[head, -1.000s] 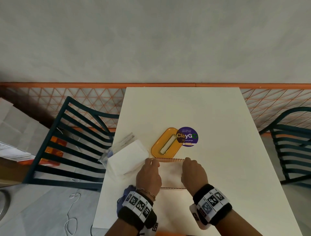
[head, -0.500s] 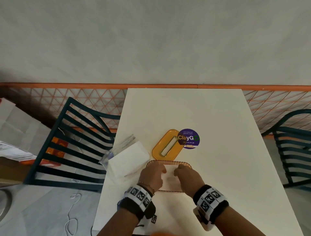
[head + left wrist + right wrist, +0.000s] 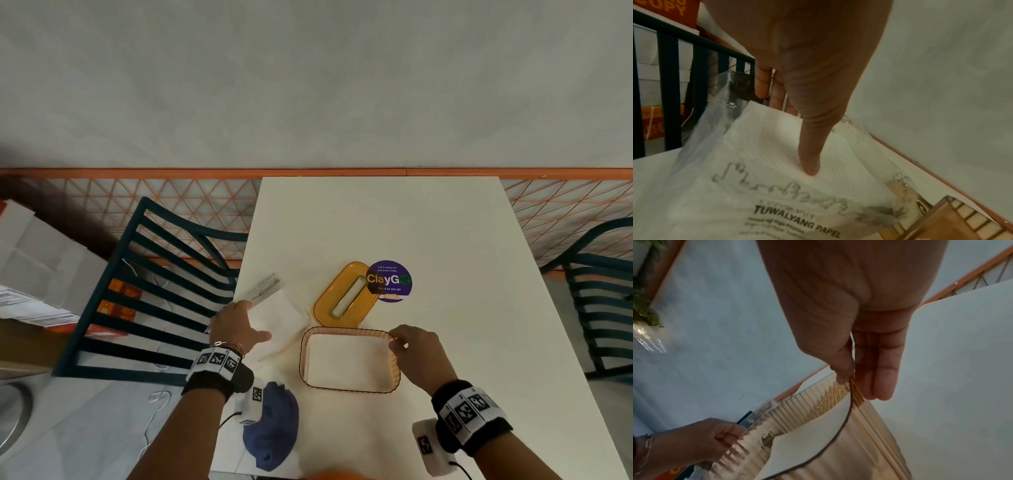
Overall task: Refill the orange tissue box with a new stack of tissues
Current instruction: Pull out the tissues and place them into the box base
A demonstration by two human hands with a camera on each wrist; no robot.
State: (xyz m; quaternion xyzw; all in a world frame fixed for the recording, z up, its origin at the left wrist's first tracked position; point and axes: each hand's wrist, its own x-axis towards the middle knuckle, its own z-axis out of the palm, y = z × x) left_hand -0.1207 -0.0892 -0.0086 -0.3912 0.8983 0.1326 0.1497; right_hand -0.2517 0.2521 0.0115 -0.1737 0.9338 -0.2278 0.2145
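The ribbed, translucent orange tissue box (image 3: 396,371) stands open side up on the white table, and the table shows through its floor. My right hand (image 3: 400,342) pinches its right rim, with the thumb inside and the fingers outside (image 3: 857,386). The box's orange lid (image 3: 325,308), with its slot, lies just behind it. Left of the box lies a stack of white tissues in a clear printed wrapper (image 3: 284,315). My left hand (image 3: 239,325) grips its left end. The thumb presses on top and the fingers curl round the far edge (image 3: 789,129).
A purple round sticker (image 3: 390,281) is on the table beside the lid. A blue cloth (image 3: 274,425) lies at the near left edge. Dark green slatted chairs stand left (image 3: 144,301) and right (image 3: 603,291). Cardboard boxes (image 3: 41,267) sit on the floor at the left.
Both hands were on the box a second ago. The left hand has since moved left onto the wrapped tissues, and the right hand has shifted to the box's right rim. The box now sits flat.
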